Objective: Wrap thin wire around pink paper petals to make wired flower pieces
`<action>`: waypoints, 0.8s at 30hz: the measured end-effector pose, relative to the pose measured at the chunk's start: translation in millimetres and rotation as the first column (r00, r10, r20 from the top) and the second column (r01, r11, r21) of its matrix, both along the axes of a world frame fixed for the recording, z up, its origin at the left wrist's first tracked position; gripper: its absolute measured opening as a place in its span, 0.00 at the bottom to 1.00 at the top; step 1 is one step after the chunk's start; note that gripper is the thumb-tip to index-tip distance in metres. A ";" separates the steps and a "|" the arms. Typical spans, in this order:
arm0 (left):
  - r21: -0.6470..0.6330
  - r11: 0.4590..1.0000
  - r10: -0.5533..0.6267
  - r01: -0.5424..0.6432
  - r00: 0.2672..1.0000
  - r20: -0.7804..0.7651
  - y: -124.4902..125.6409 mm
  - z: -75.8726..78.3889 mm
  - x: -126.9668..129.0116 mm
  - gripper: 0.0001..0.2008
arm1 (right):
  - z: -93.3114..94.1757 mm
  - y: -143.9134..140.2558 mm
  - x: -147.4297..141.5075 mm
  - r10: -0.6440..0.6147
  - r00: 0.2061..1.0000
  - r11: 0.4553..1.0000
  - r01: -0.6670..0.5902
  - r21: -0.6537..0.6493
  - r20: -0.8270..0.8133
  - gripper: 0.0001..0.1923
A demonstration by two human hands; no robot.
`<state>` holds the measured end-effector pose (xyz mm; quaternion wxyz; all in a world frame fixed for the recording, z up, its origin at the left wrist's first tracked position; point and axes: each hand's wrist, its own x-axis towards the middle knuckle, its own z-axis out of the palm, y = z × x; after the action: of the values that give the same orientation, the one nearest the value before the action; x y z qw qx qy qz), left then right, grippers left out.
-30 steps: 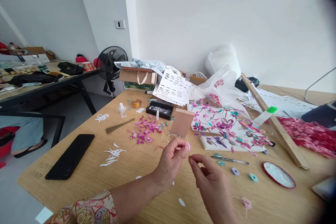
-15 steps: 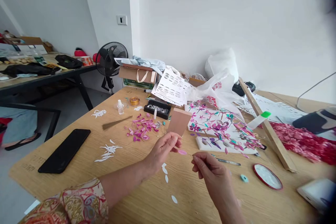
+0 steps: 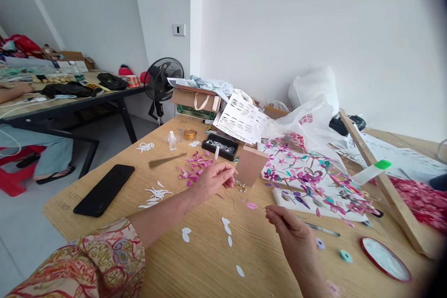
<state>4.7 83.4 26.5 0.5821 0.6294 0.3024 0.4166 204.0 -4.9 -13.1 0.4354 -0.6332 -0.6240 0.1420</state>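
My left hand [image 3: 213, 179] hovers low over the wooden table [image 3: 115, 223], fingers curled together, tips next to a few small beads [image 3: 240, 188]. Whether it grips anything is unclear. My right hand [image 3: 292, 232] is pinched shut on a thin wire that carries a pink petal [image 3: 251, 205] just beyond its fingertips. A heap of pink petals [image 3: 194, 167] lies behind my left hand. A brown card block [image 3: 250, 165] stands just past the beads.
A black phone [image 3: 104, 189] and white paper cut-outs [image 3: 155, 194] lie to the left. A flower-covered board [image 3: 307, 179], tweezers [image 3: 319, 229], a red lid [image 3: 386, 258] and a wooden slat [image 3: 382, 184] are on the right. Another person's arm [image 3: 14, 91] rests on the far table.
My left hand has let go of the petal wire and moved forward to the beads. My right hand keeps the wire and has moved slightly right. The view has shifted left.
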 end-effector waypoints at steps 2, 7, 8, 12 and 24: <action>-0.006 1.000 -0.001 0.001 0.998 -0.062 0.2 -2.3 -3.3 0.14 | -5.9 0.0 0.4 0.003 1.000 1.000 -0.003 0.021 0.003 0.11; -0.007 0.989 -0.149 0.151 0.967 -0.205 -9.6 -12.4 13.1 0.12 | -10.3 -2.9 -1.0 0.039 0.999 0.997 -0.042 0.069 0.038 0.10; -0.016 0.983 -0.183 0.184 0.964 -0.194 -11.8 -13.7 18.3 0.12 | -9.8 -4.0 -1.7 0.048 0.998 0.996 -0.051 0.072 0.042 0.10; -0.123 0.943 -0.321 0.308 0.941 -0.104 -18.4 -17.1 33.2 0.16 | -7.2 -7.1 -4.8 0.064 0.995 0.992 -0.071 0.106 0.076 0.10; -0.101 0.967 -0.251 0.235 0.946 -0.204 -17.5 -50.5 35.5 0.12 | -14.1 -4.5 -6.4 0.101 0.972 0.982 -0.132 0.134 0.214 0.09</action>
<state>40.2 66.0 -24.0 0.6161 0.6810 0.2992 0.2594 197.6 -9.4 -27.3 0.4049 -0.5728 -0.7106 0.0544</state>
